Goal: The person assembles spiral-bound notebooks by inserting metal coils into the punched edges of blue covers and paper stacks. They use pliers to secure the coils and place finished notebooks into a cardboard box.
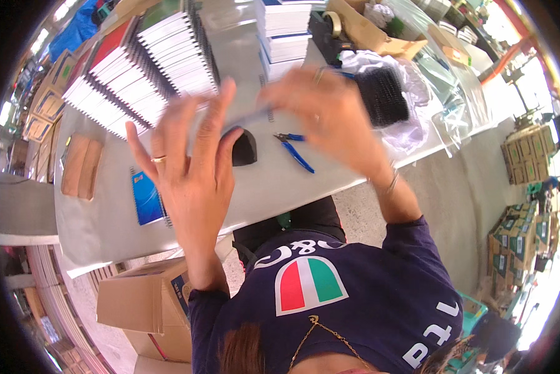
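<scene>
My left hand (192, 159) is over the table with its fingers spread and smeared a little by motion. My right hand (323, 118) has its fingers drawn together, apparently on one end of a thin, dark, blurred strip (253, 116). The strip reaches across toward my left thumb; whether it touches the thumb I cannot tell. Below the hands lie blue-handled wire cutters (296, 154), jaws apart, and a small black object (245, 148), partly hidden by my left thumb. A blue spiral notebook (146, 196) lies left of my left wrist.
Tall stacks of spiral-bound notebooks (174, 56) stand at the far left, with a brown block (81, 167) nearer. White book stacks (284, 37) stand at the back middle. A tape dispenser (323, 37), black coils (381, 96) and plastic wrapping are at right. A cardboard box (133, 296) sits below the table's edge.
</scene>
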`<state>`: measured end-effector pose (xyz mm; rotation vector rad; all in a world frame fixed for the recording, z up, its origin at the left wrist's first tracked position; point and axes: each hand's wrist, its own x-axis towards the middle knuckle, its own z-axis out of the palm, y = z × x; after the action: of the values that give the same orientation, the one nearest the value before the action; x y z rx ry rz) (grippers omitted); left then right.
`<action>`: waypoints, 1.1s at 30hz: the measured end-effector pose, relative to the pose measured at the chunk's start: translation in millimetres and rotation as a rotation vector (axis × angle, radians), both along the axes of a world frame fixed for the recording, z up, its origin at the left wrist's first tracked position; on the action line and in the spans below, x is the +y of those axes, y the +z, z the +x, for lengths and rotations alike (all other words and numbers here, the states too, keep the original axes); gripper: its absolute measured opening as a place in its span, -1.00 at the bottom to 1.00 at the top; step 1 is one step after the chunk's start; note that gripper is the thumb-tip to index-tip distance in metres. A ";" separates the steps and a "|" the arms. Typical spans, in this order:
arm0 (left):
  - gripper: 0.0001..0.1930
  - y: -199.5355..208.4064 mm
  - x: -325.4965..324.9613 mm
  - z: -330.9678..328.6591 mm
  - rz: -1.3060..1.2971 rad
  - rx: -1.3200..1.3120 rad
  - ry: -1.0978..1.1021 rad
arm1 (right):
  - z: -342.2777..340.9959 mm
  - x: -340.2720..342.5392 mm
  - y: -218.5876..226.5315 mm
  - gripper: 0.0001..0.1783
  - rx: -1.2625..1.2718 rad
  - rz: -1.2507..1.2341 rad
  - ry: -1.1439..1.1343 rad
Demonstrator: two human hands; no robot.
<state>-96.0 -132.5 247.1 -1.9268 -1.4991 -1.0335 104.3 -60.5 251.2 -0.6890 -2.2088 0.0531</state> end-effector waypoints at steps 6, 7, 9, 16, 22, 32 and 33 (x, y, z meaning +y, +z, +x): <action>-0.88 -46.6 -8.5 -13.3 -0.394 -0.095 -0.153 | 51.8 -5.7 -68.6 -0.66 0.401 -0.483 -0.209; -0.88 -59.5 -9.7 -19.2 -0.430 -0.102 -0.132 | 73.4 -0.8 -74.9 -0.67 0.400 -0.420 -0.423; -0.88 -80.3 -16.2 -31.2 -0.505 -0.106 -0.080 | 132.3 19.5 -125.8 -0.66 0.105 -0.167 -0.956; -0.84 -115.2 -33.5 -32.6 -0.739 -0.060 -0.011 | 180.1 41.0 -188.7 -0.65 0.167 -0.366 -1.144; -0.74 -130.5 -40.2 -21.7 -0.680 -0.107 -0.012 | 188.2 35.5 -168.2 -0.73 0.407 -0.365 -1.104; -0.58 -148.1 -37.7 7.8 -0.551 -0.206 0.105 | 197.6 32.1 -171.4 -0.73 0.367 -0.215 -1.239; -0.55 -149.6 -37.0 10.2 -0.542 -0.224 0.109 | 198.6 32.1 -171.5 -0.72 0.415 -0.210 -1.223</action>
<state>-85.8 -169.5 97.5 -2.0922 -2.1632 -0.8761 302.9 -28.4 79.7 -1.8316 -1.1231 -0.1812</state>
